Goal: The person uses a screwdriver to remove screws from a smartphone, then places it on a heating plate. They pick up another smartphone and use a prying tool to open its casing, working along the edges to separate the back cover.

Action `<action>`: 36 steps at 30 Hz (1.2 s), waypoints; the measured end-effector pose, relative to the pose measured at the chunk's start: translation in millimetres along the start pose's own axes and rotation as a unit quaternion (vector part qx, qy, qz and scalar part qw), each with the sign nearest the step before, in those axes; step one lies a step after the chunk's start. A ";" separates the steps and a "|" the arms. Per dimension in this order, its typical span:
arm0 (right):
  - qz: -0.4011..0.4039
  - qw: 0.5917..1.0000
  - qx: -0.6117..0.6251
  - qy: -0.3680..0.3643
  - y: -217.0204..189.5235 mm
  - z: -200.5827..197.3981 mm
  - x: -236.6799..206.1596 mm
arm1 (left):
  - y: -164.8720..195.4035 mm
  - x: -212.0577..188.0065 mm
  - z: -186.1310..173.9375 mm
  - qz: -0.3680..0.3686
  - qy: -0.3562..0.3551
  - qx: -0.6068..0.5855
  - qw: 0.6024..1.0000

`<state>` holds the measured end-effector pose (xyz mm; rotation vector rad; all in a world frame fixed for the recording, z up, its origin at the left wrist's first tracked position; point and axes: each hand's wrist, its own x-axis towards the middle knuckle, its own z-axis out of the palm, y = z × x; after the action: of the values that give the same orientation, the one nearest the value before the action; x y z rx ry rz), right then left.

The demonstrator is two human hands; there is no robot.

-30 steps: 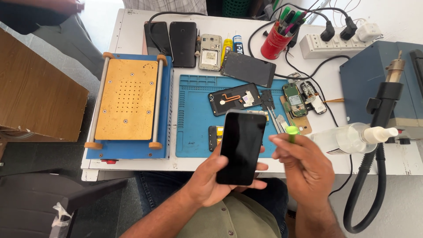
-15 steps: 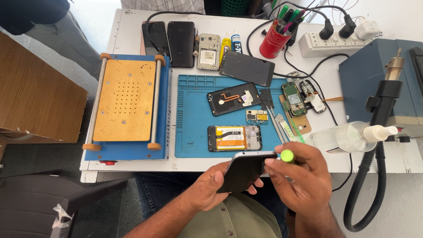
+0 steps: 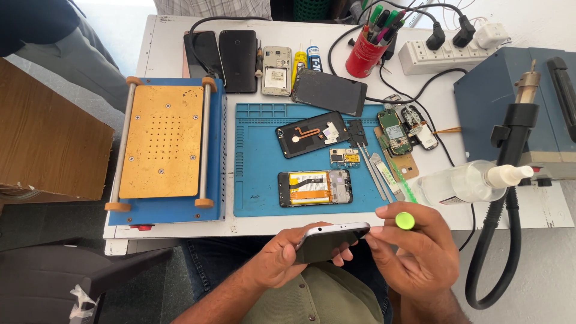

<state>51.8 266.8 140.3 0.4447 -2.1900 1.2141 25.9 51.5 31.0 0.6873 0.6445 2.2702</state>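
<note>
The left hand (image 3: pixel 282 258) is cupping a dark phone (image 3: pixel 331 240) edge-up over the lap, fingers curled around its underside. The right hand (image 3: pixel 414 252) is pinching a tool with a green cap (image 3: pixel 405 220), its fingertips meeting the phone's right end. Beyond them, on the blue mat (image 3: pixel 258 180), an opened phone with its battery showing (image 3: pixel 315 188) and a loose back frame (image 3: pixel 312 133) are lying apart, so the stripping-down seems well along, with nothing reassembled yet.

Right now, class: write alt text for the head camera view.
The left hand holds a dark phone edge-up below a white table; the right hand grips a green-capped tool at its end. An opened phone lies on a blue mat.
</note>
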 end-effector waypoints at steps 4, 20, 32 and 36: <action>-0.005 1.000 0.026 -0.006 -1.4 1.3 2.8 | -0.8 0.0 -1.3 0.005 -0.007 0.001 1.000; 0.066 0.989 -0.052 -0.121 -7.5 -3.9 28.0 | 3.7 -5.3 5.9 -0.078 0.063 0.017 0.995; 0.012 0.974 -0.112 -0.196 -4.8 -0.6 49.3 | 12.7 -4.8 16.6 -0.082 0.088 0.027 0.992; 0.028 0.978 -0.079 -0.190 5.7 4.7 47.1 | 13.5 2.1 22.1 -0.083 0.082 -0.047 0.992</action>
<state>10.8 265.5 164.7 0.5926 -2.6165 1.0386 32.3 49.8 56.1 0.3882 0.6421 2.2006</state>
